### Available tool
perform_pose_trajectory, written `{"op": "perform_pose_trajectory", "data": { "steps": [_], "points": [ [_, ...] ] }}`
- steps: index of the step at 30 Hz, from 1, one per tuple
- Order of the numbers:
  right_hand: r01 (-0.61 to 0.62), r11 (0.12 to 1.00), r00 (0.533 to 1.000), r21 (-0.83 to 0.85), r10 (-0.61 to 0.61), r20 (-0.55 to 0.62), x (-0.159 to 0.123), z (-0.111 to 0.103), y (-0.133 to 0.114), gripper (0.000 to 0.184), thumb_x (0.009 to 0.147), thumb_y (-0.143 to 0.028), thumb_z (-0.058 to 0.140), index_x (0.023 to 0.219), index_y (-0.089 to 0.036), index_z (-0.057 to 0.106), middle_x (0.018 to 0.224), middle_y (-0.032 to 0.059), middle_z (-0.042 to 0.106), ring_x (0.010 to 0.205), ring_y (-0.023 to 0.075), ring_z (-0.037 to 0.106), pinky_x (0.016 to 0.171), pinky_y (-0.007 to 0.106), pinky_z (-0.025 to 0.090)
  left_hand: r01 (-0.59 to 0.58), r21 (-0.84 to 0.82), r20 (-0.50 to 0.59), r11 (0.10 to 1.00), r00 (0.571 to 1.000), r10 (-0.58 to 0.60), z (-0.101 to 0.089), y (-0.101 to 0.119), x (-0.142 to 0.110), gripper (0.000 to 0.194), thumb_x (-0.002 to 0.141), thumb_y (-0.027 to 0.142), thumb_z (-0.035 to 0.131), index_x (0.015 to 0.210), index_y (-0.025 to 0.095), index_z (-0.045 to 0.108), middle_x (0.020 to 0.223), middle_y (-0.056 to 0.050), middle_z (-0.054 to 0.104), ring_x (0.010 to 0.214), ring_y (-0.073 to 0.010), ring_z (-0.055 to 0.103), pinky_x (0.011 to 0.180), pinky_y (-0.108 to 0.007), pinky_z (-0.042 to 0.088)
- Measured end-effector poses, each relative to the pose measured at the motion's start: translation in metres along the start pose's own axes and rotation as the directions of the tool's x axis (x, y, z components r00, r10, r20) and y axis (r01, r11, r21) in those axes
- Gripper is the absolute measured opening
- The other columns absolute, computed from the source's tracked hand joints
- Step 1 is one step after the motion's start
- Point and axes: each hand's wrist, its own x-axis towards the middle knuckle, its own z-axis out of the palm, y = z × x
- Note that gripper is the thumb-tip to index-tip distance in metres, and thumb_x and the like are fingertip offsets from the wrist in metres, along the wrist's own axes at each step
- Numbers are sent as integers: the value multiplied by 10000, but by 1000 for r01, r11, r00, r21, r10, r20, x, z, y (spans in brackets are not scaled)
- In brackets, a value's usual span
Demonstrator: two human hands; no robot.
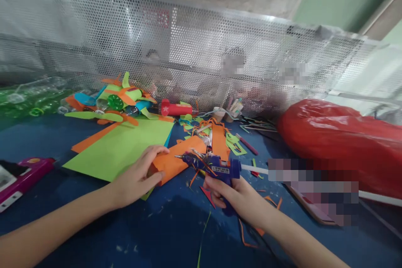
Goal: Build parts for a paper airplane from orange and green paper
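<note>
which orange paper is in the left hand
The curved orange piece by the blue glue gun; the left hand grips its near end. The flat orange strip and orange sheet beneath the green sheet are not held.

On my remote feed I read the gun [233, 168] as dark blue, its stick [255, 169] white. The roll [184, 149] was plain orange; the sheet [125, 144], lime green. The table [150, 234] was dark blue with pale specks. The tube [176, 110] was red with a white star, the bag [342, 138] red, the panel [113, 33] dot-patterned silver.
</note>
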Motion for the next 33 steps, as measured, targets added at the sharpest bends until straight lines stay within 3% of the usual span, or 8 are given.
{"op": "perform_pose_trajectory", "data": {
  "steps": [2,5,12,20,26,33],
  "points": [
    [7,999,999,-45,-6,36,-2,2,-2,454,738,-629,584,695,-191,471,496,-66,417,450,75,369,453,229,305,-47,4,-4,999,999,47,2,-1,0,389,900,259,396,1287,285,362,1366,-58,414,1249,-243,431,1065,-425,348],
    [63,992,997,-109,-58,48,-3,5,-1,373,775,-560,585,735,-202,486,489,-72,420,434,80,366,425,227,295,-66,-10,-5,998,998,66,3,-2,-1,374,925,249,333,1296,275,364,1380,-51,400,1335,-238,325,1119,-444,271],
    [99,965,995,-244,-92,40,-7,10,9,248,844,-455,532,849,-207,533,573,-49,471,492,102,444,447,220,365,-94,12,-26,995,995,94,6,-3,-3,445,962,284,221,1379,264,377,1447,-35,340,1352,-214,309,1129,-396,261],
    [175,931,984,-319,-179,18,-9,13,12,253,847,-459,550,857,-210,595,620,-23,546,526,120,488,461,223,386,-105,-5,-5,994,994,105,7,-2,-3,463,963,312,221,1394,329,391,1415,-10,359,1310,-223,357,1105,-391,293],
    [118,915,990,-386,-140,-30,-11,12,12,288,856,-486,518,876,-206,586,542,-33,509,483,121,482,444,223,379,-114,-22,-17,993,993,113,8,-3,-3,466,962,317,213,1393,337,388,1394,-15,369,1289,-199,373,1098,-367,291],
    [87,921,995,-379,-65,69,-14,18,10,317,877,-512,467,954,-217,553,626,-20,545,553,131,564,510,229,462,-131,33,-18,991,991,132,9,-1,-4,472,954,314,222,1396,332,385,1408,-12,363,1290,-214,367,1088,-371,299]
  ]
}}
